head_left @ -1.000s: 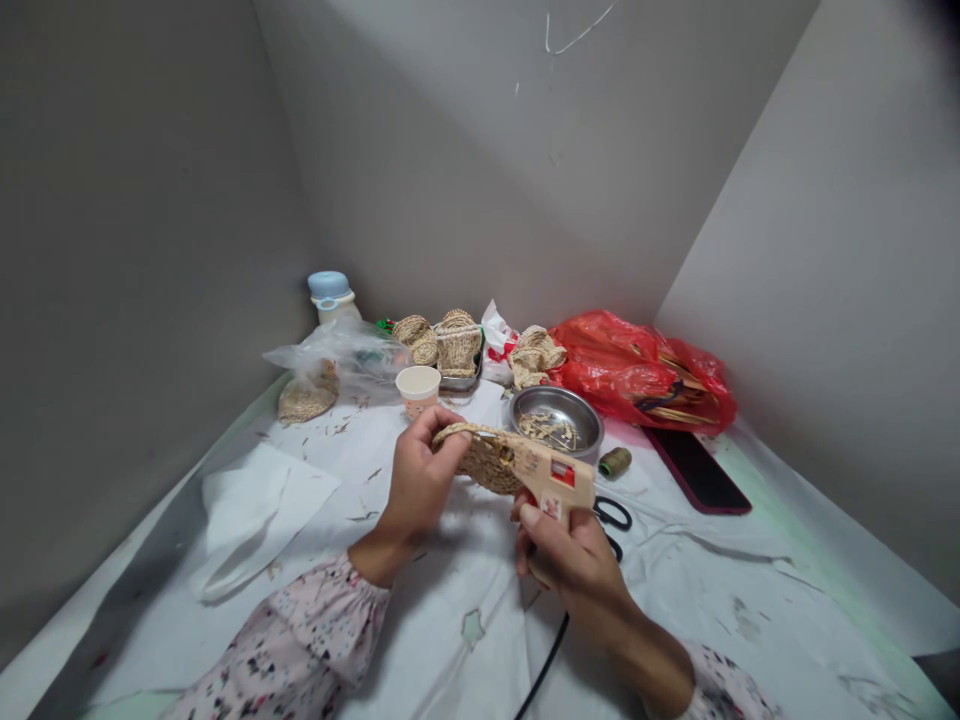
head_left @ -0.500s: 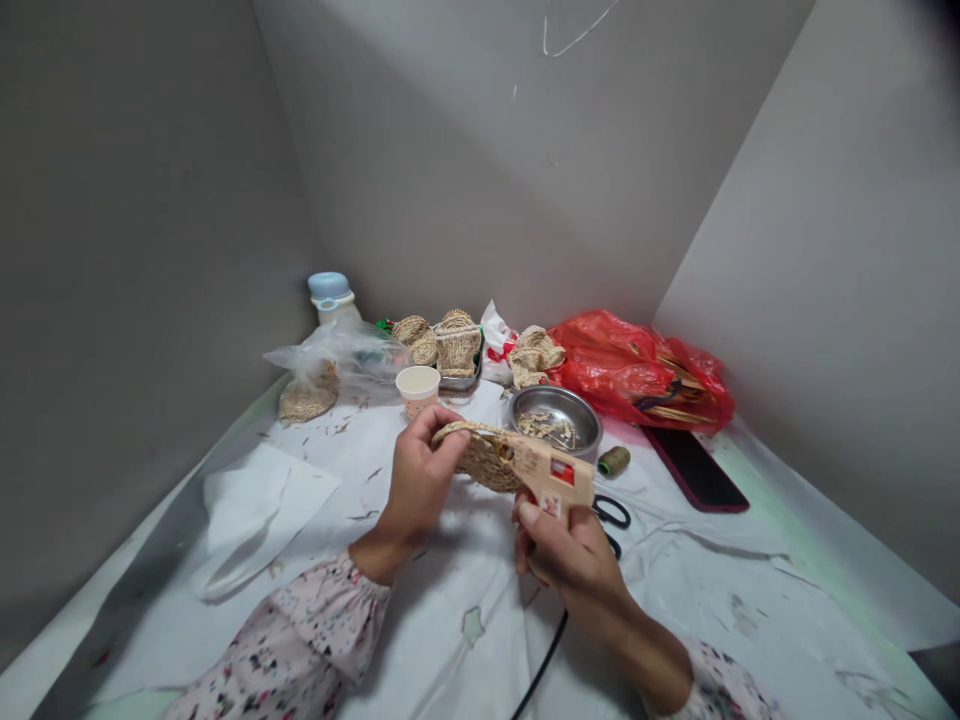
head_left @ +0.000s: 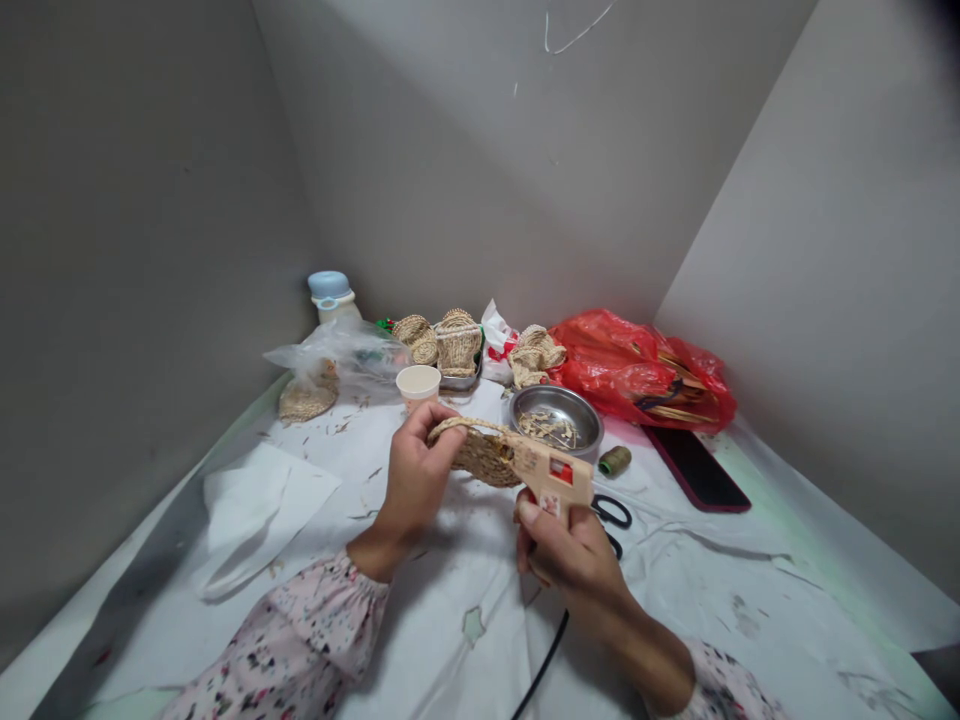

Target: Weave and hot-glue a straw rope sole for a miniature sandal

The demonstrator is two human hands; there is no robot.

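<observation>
We work over a white-sheeted table (head_left: 720, 600), both hands closed and busy.
Our left hand (head_left: 414, 480) curls around a woven straw sandal sole (head_left: 484, 458), held in the air; our right hand (head_left: 574, 555) grips a hot glue gun (head_left: 551, 478), its nose touching the weave.

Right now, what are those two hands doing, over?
Left hand gripping woven straw sole. Right hand holding hot glue gun against it. Black cord trails below.
</observation>
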